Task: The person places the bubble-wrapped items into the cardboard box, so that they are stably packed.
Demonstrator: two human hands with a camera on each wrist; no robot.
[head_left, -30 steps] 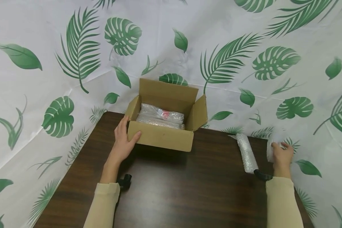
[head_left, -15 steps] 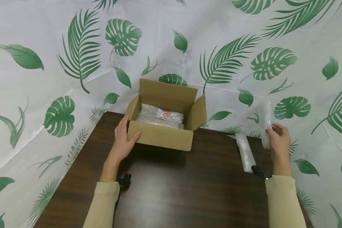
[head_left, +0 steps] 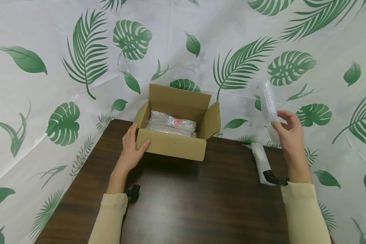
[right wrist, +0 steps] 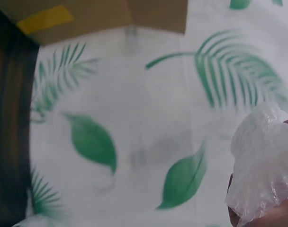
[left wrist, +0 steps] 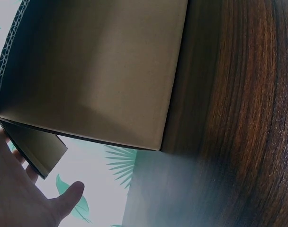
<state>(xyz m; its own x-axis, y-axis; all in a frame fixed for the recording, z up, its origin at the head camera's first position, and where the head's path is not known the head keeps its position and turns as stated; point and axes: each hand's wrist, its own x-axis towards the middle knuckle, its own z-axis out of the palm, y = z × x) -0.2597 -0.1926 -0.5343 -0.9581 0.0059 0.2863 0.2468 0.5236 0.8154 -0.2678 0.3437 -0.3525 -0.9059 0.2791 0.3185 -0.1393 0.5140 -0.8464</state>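
An open cardboard box (head_left: 170,145) stands on the dark wooden table, holding several bubble-wrapped packages (head_left: 170,121), one with a red patch. My left hand (head_left: 131,149) rests at the box's left front corner, fingers fairly straight along the left flap. In the left wrist view the thumb (left wrist: 70,196) sticks out apart from the cardboard. My right hand (head_left: 291,135) pinches a long bubble-wrapped package (head_left: 269,108) between thumb and fingers, raised in front of the wall at the right. Wrapping hides what is inside. The right wrist view shows the bubble wrap (right wrist: 265,161) at its right edge.
Another bubble-wrapped roll (head_left: 260,159) lies at the table's right back, partly behind the right wrist's black camera mount (head_left: 274,178). A leaf-printed white sheet (head_left: 183,40) hangs behind and around the dark table (head_left: 183,203).
My right hand has lifted the bubble-wrapped package up from the table's right back corner and brought it leftward. The left hand and the box have stayed nearly still.
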